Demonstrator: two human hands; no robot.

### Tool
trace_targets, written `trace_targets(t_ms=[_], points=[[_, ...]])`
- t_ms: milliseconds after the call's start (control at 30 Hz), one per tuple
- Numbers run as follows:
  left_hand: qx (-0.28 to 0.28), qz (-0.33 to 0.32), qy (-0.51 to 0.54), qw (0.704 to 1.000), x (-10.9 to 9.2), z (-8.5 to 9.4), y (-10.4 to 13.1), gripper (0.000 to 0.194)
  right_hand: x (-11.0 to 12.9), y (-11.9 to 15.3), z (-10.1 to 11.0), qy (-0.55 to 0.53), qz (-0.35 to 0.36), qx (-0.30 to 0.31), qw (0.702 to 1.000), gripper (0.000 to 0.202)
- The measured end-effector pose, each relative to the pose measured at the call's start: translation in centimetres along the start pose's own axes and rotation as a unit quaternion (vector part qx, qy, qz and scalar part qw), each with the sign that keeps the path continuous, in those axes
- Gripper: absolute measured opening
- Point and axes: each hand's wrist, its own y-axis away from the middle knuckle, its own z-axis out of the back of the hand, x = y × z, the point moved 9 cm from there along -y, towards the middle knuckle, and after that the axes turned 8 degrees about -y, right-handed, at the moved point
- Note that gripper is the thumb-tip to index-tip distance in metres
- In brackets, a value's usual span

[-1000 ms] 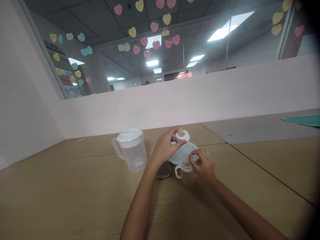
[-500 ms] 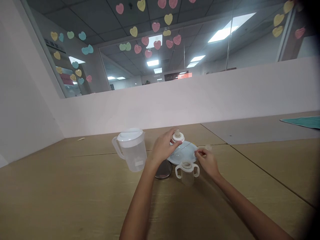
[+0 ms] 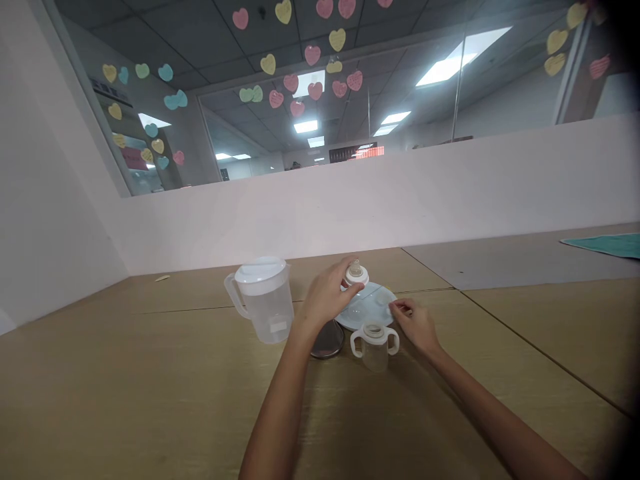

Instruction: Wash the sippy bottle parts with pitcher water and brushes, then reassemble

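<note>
My left hand (image 3: 327,292) is closed around the white collar of a baby bottle nipple (image 3: 357,273), over the left part of a pale blue plate (image 3: 367,321). Something clear shows faintly below the collar; I cannot make out its shape. At the plate's right edge, my right hand (image 3: 414,322) has its fingertips pinched together. What they grip, if anything, is too small to name. A faint clear piece (image 3: 384,301) shows over the plate beside these fingers. In front of the plate stands an uncapped baby bottle (image 3: 375,357) with two white handles.
A lidded clear plastic pitcher (image 3: 270,310) stands left of my left arm. Partly behind that arm lies a dark round disc (image 3: 329,341). A teal cloth (image 3: 607,244) lies at the far right, and a wall (image 3: 320,210) with a window rises behind the table.
The clear piece that stuck out past the plate's right edge beyond my right hand no longer shows there. Both hands and the nipple have barely moved.
</note>
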Motion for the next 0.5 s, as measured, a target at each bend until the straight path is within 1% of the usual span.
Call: trace_targets(t_ms=[100, 200, 333, 400, 500], points=[[0.000, -0.007, -0.009, 1.000, 0.0, -0.2, -0.1, 0.042, -0.1, -0.2, -0.4, 0.007, 0.024, 0.010, 1.000, 0.039], [0.003, -0.010, -0.013, 1.000, 0.0, -0.3, -0.1, 0.038, -0.4, -0.3, -0.8, 0.017, 0.054, 0.004, 0.998, 0.041], [0.002, -0.014, -0.010, 1.000, -0.1, -0.4, 0.0, 0.029, -0.8, -0.2, -1.3, 0.033, 0.066, 0.008, 0.997, 0.042], [0.000, -0.017, -0.003, 1.000, -0.1, -0.4, 0.0, 0.026, -0.5, -0.2, -1.2, 0.030, 0.066, 0.007, 0.997, 0.043], [-0.002, -0.021, 0.006, 1.000, -0.2, -0.5, 0.0, 0.030, 0.6, 0.0, -0.5, 0.017, 0.072, -0.006, 0.997, 0.043]])
